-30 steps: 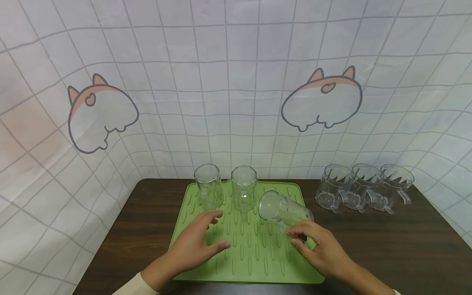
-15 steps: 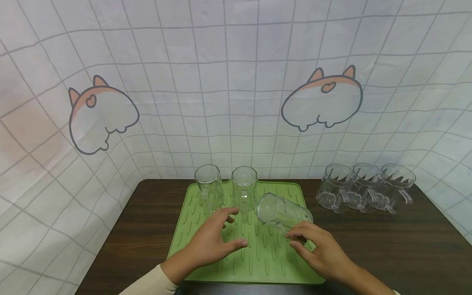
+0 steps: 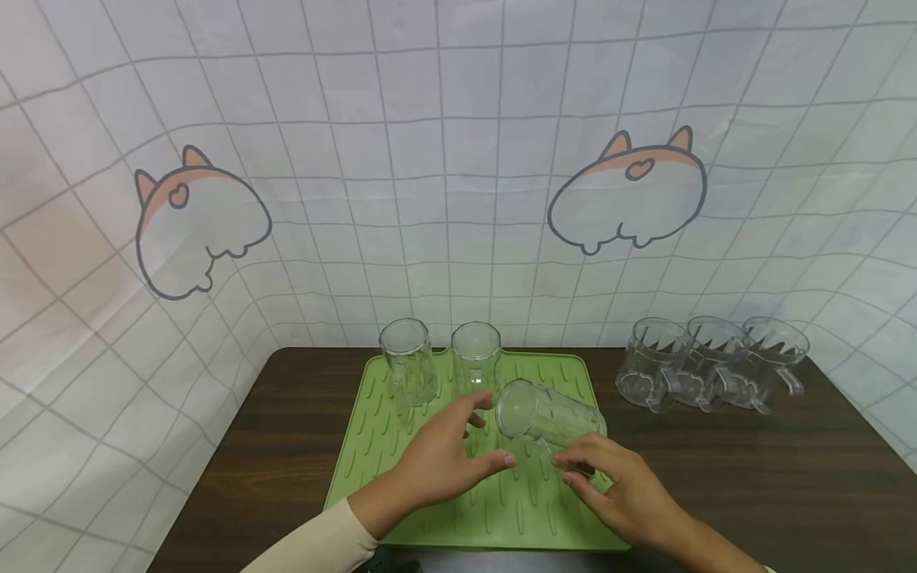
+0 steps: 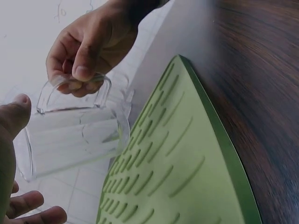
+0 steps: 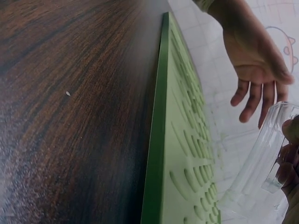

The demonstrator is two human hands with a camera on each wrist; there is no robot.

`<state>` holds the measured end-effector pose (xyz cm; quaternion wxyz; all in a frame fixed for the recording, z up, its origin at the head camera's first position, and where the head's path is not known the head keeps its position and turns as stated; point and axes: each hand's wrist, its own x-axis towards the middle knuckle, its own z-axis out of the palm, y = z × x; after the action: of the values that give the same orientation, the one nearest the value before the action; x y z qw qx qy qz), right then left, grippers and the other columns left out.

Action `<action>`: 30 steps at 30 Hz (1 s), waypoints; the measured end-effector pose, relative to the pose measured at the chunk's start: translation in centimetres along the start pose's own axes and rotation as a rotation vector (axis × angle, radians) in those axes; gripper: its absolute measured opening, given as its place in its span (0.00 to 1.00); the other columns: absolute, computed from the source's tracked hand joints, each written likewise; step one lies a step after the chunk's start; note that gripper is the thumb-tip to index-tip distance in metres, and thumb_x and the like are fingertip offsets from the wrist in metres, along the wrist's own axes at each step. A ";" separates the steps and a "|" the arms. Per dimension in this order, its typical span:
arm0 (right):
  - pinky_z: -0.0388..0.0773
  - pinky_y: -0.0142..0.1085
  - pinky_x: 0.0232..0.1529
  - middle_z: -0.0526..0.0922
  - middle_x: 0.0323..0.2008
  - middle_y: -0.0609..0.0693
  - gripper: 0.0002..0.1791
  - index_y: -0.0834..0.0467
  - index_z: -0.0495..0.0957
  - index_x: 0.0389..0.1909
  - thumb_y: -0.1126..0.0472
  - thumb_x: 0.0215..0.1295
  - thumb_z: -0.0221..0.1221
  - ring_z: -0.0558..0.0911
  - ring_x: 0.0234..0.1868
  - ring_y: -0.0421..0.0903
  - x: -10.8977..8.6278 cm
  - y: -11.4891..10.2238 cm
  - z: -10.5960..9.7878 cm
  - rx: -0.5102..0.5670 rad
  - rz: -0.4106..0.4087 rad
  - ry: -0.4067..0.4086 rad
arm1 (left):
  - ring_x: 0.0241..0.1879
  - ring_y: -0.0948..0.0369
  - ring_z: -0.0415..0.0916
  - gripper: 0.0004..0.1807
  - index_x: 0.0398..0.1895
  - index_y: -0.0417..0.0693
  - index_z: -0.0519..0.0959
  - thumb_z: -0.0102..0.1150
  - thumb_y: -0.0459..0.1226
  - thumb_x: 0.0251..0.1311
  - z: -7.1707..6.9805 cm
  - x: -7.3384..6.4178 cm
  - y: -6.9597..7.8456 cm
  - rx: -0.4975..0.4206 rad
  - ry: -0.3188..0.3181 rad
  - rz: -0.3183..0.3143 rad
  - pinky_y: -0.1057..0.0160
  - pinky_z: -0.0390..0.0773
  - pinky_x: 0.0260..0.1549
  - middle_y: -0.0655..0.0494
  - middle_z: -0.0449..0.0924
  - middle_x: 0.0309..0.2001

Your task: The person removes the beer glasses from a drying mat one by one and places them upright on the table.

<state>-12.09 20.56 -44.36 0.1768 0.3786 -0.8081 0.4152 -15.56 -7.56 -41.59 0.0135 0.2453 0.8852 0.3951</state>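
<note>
Clear, smooth, glossy mug [image 3: 555,415] of glass or hard plastic at the right fingers [image 3: 600,454], matt, ridged, rubbery mat [image 3: 523,521] beneath them, smooth wood-grain bench [image 3: 723,485] with soft sheen alongside, lightly creased backdrop sheet [image 3: 401,207] beyond, matt cloth sleeve [image 3: 318,543] behind the left fingers [image 3: 467,404].

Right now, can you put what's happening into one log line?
right hand: pinches tilted clear mug by handle | left hand: near it | two mugs: standing on green mat | three mugs: standing on dark table

Mug handle [image 4: 106,91] partly hidden (by right fingers [image 4: 57,60]).
</note>
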 end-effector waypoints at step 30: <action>0.72 0.26 0.55 0.82 0.44 0.47 0.17 0.57 0.83 0.51 0.49 0.75 0.60 0.80 0.46 0.44 0.3 -0.1 0.6 -0.067 -0.188 0.156 | 0.49 0.58 0.77 0.44 0.71 0.45 0.68 0.71 0.58 0.58 1.5 1.2 1.0 -0.186 0.107 -0.044 0.56 0.80 0.48 0.55 0.78 0.54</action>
<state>-12.24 19.89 -44.47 0.2900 0.4129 -0.7663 0.3978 -15.84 -5.41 -41.70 -0.0024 0.2021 0.8492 0.4878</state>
